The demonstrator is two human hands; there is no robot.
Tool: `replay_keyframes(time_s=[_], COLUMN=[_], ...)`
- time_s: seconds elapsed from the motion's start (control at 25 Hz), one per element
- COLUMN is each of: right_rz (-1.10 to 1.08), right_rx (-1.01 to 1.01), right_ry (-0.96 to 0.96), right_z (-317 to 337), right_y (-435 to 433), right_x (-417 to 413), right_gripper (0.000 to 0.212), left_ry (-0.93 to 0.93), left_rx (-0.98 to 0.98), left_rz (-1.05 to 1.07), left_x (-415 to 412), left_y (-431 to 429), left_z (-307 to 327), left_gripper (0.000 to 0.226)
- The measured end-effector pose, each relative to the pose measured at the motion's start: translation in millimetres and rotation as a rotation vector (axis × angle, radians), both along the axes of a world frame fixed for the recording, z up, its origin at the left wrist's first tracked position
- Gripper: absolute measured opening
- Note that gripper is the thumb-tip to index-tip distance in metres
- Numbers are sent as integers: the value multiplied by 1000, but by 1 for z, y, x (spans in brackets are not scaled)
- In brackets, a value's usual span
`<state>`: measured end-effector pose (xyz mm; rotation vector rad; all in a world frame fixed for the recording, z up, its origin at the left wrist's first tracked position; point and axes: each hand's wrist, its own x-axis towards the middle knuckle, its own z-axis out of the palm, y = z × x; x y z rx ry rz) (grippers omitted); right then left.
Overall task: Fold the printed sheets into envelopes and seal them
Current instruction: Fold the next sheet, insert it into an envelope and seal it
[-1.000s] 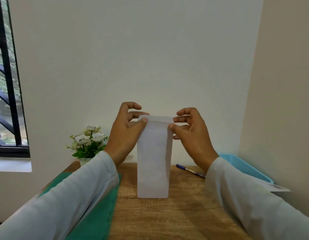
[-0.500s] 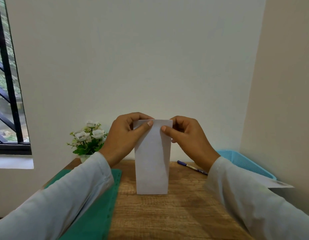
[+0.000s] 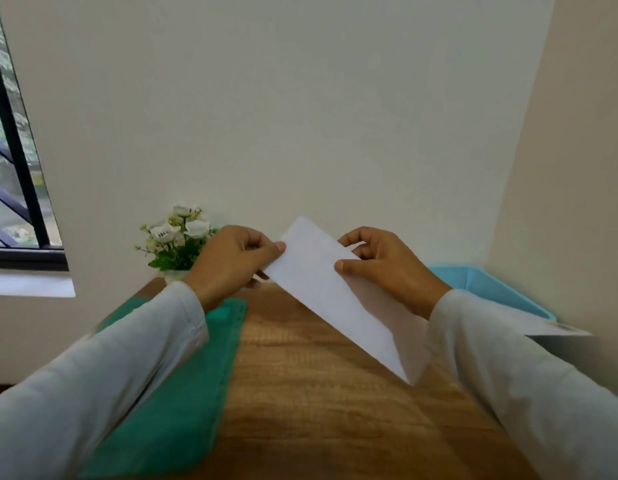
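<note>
Folded sheet, upright on its short edge half a second ago, now slants over the wooden table, near corner toward 4 o'clock and far end toward 11 o'clock. As before, the left hand pinches its far end from 9 o'clock, and the right hand pinches its long edge from 3 o'clock. Beyond them, the flowers at 10 o'clock and the blue basket at 2 o'clock have not moved.
</note>
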<state>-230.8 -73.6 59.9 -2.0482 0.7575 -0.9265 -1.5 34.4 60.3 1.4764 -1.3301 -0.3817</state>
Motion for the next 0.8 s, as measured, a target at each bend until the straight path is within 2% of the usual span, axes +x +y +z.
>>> replay_keyframes(time_s=[0.2, 0.36, 0.52, 0.64, 0.8], right_rz=[-19, -55, -68, -30, -36], right_rx=[1, -101, -325, -471, -506], right_ry=[214, 309, 496, 519, 509], right_z=[-61, -99, -115, -125, -135], right_y=[-14, -17, -20, -20, -22], right_x=[2, 5, 5, 8, 8], right_gripper=[25, 26, 14, 21, 26], left_ry=[-281, -612, -853, -1069, -1269], left_rx=[219, 296, 210, 225, 321], left_rz=[51, 165, 184, 141, 108], left_x=[10, 3, -7, -10, -12], left_y=[-5, -4, -8, -26, -53], left_z=[-64, -97, -108, -112, -106], left_gripper=[2, 18, 21, 34, 41])
